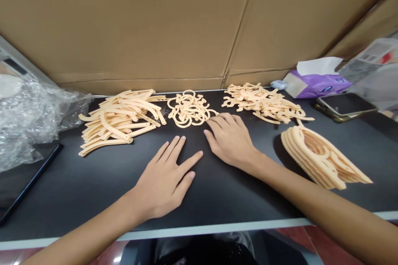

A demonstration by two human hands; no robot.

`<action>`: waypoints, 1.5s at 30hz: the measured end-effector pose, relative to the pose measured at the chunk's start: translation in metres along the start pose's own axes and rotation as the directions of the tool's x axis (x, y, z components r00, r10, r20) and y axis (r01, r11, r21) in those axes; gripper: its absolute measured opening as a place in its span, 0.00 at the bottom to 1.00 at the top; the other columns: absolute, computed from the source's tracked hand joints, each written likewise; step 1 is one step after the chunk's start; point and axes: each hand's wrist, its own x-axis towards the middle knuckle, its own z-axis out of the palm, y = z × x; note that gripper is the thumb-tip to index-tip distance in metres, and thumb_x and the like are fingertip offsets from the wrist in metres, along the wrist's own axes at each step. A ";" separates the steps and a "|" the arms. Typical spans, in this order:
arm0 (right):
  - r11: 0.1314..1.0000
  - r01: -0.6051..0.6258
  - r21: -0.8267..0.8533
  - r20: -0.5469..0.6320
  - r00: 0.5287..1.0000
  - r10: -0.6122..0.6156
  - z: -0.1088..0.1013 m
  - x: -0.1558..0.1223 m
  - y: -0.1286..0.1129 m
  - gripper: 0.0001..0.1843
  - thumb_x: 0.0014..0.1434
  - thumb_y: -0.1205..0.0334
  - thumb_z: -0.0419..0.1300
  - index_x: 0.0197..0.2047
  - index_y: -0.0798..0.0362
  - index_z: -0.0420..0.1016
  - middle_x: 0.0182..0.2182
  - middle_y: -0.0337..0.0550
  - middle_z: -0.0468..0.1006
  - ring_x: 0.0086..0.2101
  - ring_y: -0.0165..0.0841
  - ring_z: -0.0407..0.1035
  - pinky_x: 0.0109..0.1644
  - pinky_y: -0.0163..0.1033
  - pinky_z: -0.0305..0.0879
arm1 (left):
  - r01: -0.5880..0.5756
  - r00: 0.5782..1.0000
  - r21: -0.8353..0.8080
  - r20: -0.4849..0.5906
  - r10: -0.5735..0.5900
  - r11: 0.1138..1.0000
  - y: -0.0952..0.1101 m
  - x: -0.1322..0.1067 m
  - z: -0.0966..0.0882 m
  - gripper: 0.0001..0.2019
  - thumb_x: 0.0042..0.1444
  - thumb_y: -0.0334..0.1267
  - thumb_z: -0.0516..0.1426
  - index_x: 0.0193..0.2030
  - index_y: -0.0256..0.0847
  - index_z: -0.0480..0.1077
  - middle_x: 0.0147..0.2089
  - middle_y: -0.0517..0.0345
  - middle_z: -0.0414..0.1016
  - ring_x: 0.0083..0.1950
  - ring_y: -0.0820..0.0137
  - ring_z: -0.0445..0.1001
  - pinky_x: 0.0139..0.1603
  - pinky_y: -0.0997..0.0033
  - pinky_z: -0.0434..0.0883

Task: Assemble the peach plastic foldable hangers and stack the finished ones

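My left hand (pixel 168 176) lies flat on the black table (pixel 77 190), fingers spread, holding nothing. My right hand (pixel 230 137) rests palm down a little farther back, its fingertips touching the edge of a pile of pale orange plastic hooks (pixel 189 109). Left of that pile lies a heap of curved orange hanger arms (pixel 120 119). Another heap of orange hanger pieces (pixel 264 102) sits at the back right. A neat stack of assembled orange hangers (pixel 323 158) lies just right of my right forearm.
A cardboard wall (pixel 186 25) closes off the back of the table. Crumpled clear plastic bags (pixel 27 120) sit at the left. A purple tissue pack (pixel 314 82), a phone (pixel 345 104) and another plastic bag (pixel 376 70) are at the back right.
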 end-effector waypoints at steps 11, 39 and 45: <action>1.000 0.019 -0.007 -0.086 0.996 -0.020 -0.002 -0.003 0.016 0.17 0.63 0.74 0.52 0.49 0.58 0.78 0.36 0.49 0.81 0.39 0.42 0.66 0.45 0.45 0.53 | 0.532 0.772 0.205 -0.515 -0.371 0.822 -0.060 0.013 -0.018 0.11 0.61 0.40 0.54 0.47 0.39 0.71 0.47 0.44 0.75 0.53 0.48 0.70 0.52 0.49 0.65; 0.945 0.209 0.251 -0.332 0.936 -0.119 -0.018 -0.013 0.003 0.21 0.62 0.77 0.48 0.52 0.56 0.76 0.43 0.46 0.81 0.33 0.30 0.75 0.34 0.35 0.68 | -0.056 0.820 -0.275 -0.560 -0.113 0.960 -0.008 0.014 -0.008 0.06 0.62 0.31 0.58 0.46 0.39 0.73 0.41 0.54 0.80 0.42 0.69 0.79 0.47 0.69 0.77; 0.865 0.477 0.157 -0.425 0.823 -0.377 -0.023 -0.016 -0.004 0.19 0.65 0.77 0.46 0.47 0.58 0.77 0.37 0.46 0.82 0.30 0.30 0.75 0.33 0.36 0.69 | -0.042 0.850 -0.333 -0.507 -0.141 0.942 -0.013 0.017 -0.010 0.07 0.64 0.32 0.58 0.47 0.38 0.75 0.37 0.56 0.76 0.36 0.72 0.75 0.40 0.73 0.74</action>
